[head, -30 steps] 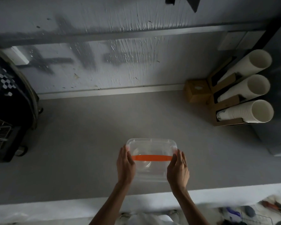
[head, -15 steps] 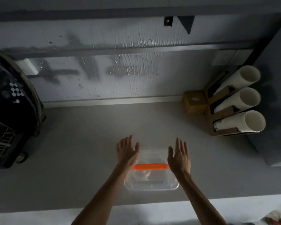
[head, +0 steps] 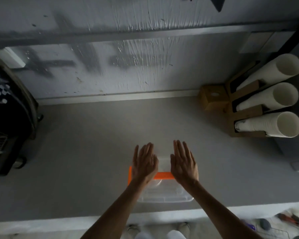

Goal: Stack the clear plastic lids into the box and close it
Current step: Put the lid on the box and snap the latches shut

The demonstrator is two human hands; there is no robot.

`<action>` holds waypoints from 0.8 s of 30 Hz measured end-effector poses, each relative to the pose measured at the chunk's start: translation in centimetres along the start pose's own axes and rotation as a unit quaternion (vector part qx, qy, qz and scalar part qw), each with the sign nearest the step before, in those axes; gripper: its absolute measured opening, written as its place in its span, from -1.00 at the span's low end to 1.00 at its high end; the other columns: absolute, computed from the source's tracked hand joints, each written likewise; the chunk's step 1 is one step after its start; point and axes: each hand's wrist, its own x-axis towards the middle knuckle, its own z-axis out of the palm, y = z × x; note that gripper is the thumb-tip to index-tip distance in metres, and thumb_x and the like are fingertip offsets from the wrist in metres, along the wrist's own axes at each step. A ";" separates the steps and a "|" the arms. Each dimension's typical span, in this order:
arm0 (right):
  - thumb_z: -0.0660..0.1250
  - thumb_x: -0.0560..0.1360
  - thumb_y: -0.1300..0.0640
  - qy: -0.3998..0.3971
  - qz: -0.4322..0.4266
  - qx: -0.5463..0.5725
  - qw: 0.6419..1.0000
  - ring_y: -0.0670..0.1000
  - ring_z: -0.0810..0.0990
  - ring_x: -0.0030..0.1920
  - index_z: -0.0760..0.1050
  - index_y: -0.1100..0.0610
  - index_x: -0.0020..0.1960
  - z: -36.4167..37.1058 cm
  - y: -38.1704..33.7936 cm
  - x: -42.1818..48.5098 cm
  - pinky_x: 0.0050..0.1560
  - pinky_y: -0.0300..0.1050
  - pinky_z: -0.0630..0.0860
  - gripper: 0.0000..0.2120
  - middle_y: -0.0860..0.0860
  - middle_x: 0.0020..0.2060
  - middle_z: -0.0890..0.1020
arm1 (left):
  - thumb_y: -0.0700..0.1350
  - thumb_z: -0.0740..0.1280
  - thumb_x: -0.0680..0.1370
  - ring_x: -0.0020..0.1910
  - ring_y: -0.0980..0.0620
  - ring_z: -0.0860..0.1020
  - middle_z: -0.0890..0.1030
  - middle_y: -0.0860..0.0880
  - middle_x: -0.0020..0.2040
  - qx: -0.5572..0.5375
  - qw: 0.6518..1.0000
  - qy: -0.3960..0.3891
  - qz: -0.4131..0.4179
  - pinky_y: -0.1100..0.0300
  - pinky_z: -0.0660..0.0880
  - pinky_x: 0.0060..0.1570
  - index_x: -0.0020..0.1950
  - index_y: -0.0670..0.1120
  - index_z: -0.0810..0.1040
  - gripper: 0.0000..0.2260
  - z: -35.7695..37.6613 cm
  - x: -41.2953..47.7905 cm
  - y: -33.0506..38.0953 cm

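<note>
A clear plastic box (head: 164, 194) with an orange handle (head: 163, 175) and an orange clip on its left side sits on the grey counter near the front edge. Its clear lid lies on top. My left hand (head: 145, 163) and my right hand (head: 184, 163) are held flat over the far half of the box, palms down and fingers stretched out, holding nothing. I cannot tell whether the palms touch the lid. The far edge of the box is hidden under both hands. What lies inside the box is not clear.
A cardboard holder (head: 245, 118) with three rows of white paper cups (head: 273, 124) stands at the back right, next to a small brown box (head: 214, 99). A dark machine (head: 9, 116) fills the left side. The grey counter (head: 86, 152) ends at a white front edge.
My hands let go of the box's sides, lifted with fingers spread, and now lie flat above its lid, closer together. The box sits nearer the counter's front edge in view.
</note>
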 end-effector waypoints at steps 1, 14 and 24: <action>-0.04 0.62 -0.07 -0.008 -0.001 0.006 1.000 0.01 0.09 0.55 0.07 0.04 0.55 -0.1 0.0 0.0 0.48 0.08 0.23 -0.49 -0.01 0.52 0.20 | 0.00 -0.02 0.56 0.39 0.07 0.39 0.46 -0.02 0.40 -0.011 1.000 -0.003 -0.001 0.00 -0.01 0.47 0.42 -0.12 0.38 -0.51 -0.2 -0.1 -0.2; 0.15 0.44 0.09 -0.061 0.066 0.226 0.970 0.07 -0.21 0.55 -0.13 -0.04 0.55 -2.4 2.1 -0.1 0.48 0.30 -0.28 -0.24 -0.05 0.56 -0.06 | 0.05 0.03 0.35 0.55 -0.10 -0.19 -0.04 0.00 0.57 -0.184 0.980 -0.048 0.053 -0.19 -0.32 0.46 0.56 -0.07 -0.07 -0.23 -2.0 -0.7 -3.1; 0.43 0.38 -0.17 -0.106 0.283 0.561 0.771 0.08 0.48 0.24 0.13 -0.20 0.48 -1.0 3.5 -10.3 0.11 0.08 0.52 -0.23 0.02 0.39 0.38 | -0.06 0.55 0.35 0.12 -0.09 0.57 0.56 -0.09 0.14 -0.519 0.794 0.058 -0.312 0.25 0.49 -0.05 0.25 -0.07 0.45 -0.47 1.2 -10.0 -2.4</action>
